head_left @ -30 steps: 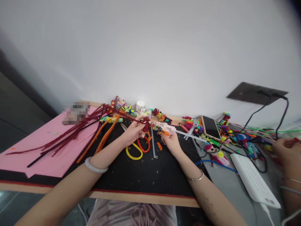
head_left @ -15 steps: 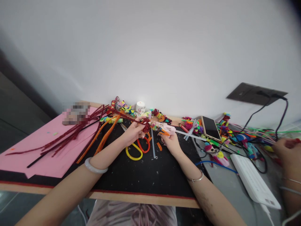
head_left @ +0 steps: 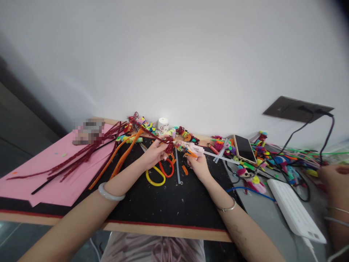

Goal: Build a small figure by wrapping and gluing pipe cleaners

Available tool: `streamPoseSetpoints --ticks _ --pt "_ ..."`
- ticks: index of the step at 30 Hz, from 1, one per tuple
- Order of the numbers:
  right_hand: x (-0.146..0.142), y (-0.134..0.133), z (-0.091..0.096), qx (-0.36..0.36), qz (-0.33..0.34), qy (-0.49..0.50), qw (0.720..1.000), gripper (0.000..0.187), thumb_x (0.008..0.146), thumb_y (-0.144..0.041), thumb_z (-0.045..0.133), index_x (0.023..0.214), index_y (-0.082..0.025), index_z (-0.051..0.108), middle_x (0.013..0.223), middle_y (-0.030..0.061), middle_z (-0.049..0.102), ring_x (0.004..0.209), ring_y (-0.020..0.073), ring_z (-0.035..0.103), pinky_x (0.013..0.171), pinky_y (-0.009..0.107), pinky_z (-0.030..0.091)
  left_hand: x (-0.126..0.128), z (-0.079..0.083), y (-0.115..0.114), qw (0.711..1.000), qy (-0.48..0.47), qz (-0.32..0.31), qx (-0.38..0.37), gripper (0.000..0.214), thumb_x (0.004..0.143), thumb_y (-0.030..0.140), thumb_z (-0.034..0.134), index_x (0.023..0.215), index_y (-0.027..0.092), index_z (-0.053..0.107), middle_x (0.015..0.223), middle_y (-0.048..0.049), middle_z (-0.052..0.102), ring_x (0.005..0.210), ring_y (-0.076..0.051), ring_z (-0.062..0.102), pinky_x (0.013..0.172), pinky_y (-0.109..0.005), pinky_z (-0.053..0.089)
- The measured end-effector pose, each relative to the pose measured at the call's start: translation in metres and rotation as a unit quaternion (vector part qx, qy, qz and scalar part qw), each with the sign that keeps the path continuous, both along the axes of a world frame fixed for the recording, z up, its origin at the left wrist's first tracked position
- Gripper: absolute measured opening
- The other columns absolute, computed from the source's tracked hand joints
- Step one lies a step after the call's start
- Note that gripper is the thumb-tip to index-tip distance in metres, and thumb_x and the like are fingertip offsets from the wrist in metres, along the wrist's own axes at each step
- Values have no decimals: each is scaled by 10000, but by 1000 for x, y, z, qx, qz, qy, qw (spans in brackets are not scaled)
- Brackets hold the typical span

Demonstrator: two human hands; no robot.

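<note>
Plain grey-white wall [head_left: 174, 72], fitted with a dark socket plate [head_left: 283, 109] high to the right of both grips. Below it, one worktop [head_left: 188, 229], wood-edged, overlaid with a black mat [head_left: 191, 203].

Left grip [head_left: 159, 151]: narrow, fingertips pinched on a dark red fuzzy piece [head_left: 169, 146], which is held above the mat, between the two grips. Right grip [head_left: 196, 160]: narrow, folded about a pale pink tool [head_left: 196, 149], from which a translucent stick [head_left: 220, 157] is extended rightward. Fine detail where piece and tool meet is too small to be told.

Just below the left grip: two looped handles, one yellow [head_left: 155, 184], one red [head_left: 172, 169]. Between the grips, nearer the wearer: a translucent strip [head_left: 178, 169]. Left of the left grip: orange stems [head_left: 122, 158]; farther left, dark red stems [head_left: 88, 151], partly laid over a pink sheet [head_left: 54, 185]. Beyond the left grip: a white cylinder [head_left: 163, 126], stood upright. Right of the right grip: a phone [head_left: 244, 148], propped at a tilt; farther right, a white power strip [head_left: 294, 209] and another person's hand [head_left: 334, 178].
</note>
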State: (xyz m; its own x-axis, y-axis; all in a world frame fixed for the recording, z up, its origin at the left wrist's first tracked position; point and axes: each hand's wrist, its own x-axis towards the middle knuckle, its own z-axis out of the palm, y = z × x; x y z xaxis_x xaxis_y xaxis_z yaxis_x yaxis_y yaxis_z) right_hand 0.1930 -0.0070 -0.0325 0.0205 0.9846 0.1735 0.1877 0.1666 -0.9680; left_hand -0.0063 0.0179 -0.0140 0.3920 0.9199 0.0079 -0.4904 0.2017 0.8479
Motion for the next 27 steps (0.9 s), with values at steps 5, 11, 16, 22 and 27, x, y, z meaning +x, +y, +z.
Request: streamPoseSetpoints --ticks 5,11,16,22,27 --pt "-1 -1 2 -6 -2 2 1000 188 697 -348 603 672 -163 577 404 -72 441 355 71 356 370 207 291 -1 0 0 1000 -10 -5 -4 391 781 239 638 1132 279 471 716 42 531 408 -21 455 398 -144 399" --pt "0 0 0 -3 2 -1 1000 209 699 -365 607 725 -157 603 408 -70 446 366 78 368 376 210 306 -1 -1 1 1000 -20 -1 -2 391 780 231 637 1136 283 484 737 41 519 402 -7 406 392 -137 382" --pt "1 1 -3 -2 -2 2 1000 195 695 -357 612 676 -164 592 408 -68 451 369 76 371 385 209 307 -1 -4 2 1000 -15 3 6 377 787 236 629 1132 293 488 766 40 515 404 2 392 405 -135 361" --pt "1 1 -4 -6 0 4 1000 191 707 -351 611 715 -161 590 416 -70 447 373 76 367 388 206 304 -1 -3 1 999 -33 -5 13 343 802 231 613 1117 308 500 720 50 475 410 -1 358 411 -132 344" --pt "1 1 -4 2 -1 -3 1000 180 717 -336 594 667 -164 567 420 -69 443 372 71 361 387 205 301 -1 1 0 999 -39 -2 3 339 810 241 607 1127 299 501 738 38 485 419 -2 327 412 -131 342"
